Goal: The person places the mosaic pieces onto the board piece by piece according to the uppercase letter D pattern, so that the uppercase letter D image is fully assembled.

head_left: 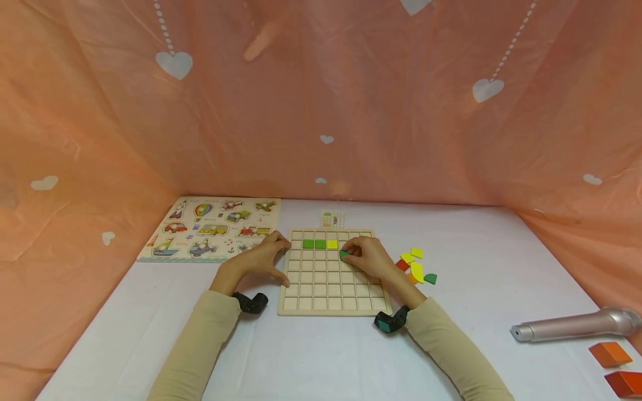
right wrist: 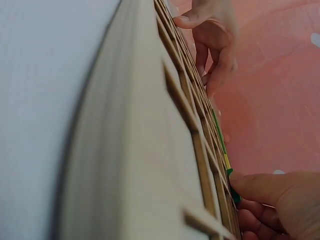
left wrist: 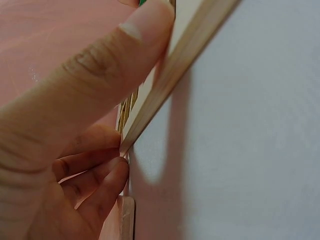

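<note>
A wooden grid board (head_left: 306, 303) lies on the table, with two green square tiles (head_left: 308, 244) and a yellow square tile (head_left: 332, 244) side by side in its second row from the far edge. My left hand (head_left: 258, 259) rests along the board's left side, thumb and fingers spread apart; the thumb (left wrist: 145, 25) touches the rim in the left wrist view. Between thumb and fingertips, my right hand (head_left: 370, 257) pinches a darker green tile (right wrist: 234, 187) over the cells just right of the yellow one. Its full outline is hidden by the fingers.
Loose yellow, red, orange and green pieces (head_left: 417, 273) lie right of the board. A small pattern card (head_left: 332, 218) sits behind it. A vehicle puzzle board (head_left: 210, 229) is at the back left. A microphone (head_left: 567, 327) and orange-red blocks (head_left: 609, 355) lie at the right.
</note>
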`<state>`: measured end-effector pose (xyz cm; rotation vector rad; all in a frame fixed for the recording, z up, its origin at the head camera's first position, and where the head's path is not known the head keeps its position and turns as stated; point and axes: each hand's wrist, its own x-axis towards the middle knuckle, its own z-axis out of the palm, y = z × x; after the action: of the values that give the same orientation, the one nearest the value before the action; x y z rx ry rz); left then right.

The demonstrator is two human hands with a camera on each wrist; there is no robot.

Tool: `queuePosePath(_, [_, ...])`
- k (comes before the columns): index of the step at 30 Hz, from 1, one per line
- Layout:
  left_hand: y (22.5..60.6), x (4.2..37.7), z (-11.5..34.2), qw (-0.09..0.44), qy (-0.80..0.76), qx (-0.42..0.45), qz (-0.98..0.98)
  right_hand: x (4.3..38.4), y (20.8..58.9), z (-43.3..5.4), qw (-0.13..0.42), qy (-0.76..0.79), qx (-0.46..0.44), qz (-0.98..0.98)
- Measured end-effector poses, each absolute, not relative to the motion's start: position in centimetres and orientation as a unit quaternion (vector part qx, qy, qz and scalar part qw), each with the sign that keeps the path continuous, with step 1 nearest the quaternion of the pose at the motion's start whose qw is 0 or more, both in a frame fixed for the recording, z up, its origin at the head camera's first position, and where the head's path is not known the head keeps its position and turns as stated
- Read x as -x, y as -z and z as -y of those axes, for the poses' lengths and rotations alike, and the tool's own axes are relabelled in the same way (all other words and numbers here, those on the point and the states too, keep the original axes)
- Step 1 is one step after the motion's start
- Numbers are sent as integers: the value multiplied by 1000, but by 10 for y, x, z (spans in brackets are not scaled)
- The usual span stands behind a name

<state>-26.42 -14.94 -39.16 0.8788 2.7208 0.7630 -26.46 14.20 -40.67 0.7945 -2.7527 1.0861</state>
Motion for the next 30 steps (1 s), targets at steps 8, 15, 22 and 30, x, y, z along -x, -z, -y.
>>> queuePosePath(8, [391,264,148,91,-255,-294,-917,265,409,-141,50,-351,-244,903])
queuePosePath(15, [392,264,148,88,-256,-297,-916,266,408,-141,47,-350,-241,904])
queuePosePath(22, [394,264,149,95,-256,-295,-915,262,396,-148,19,-340,-280,898])
queuePosePath(30, [394,267,150,94,-254,-293,-917,255,371,-180,65,-344,-299,888])
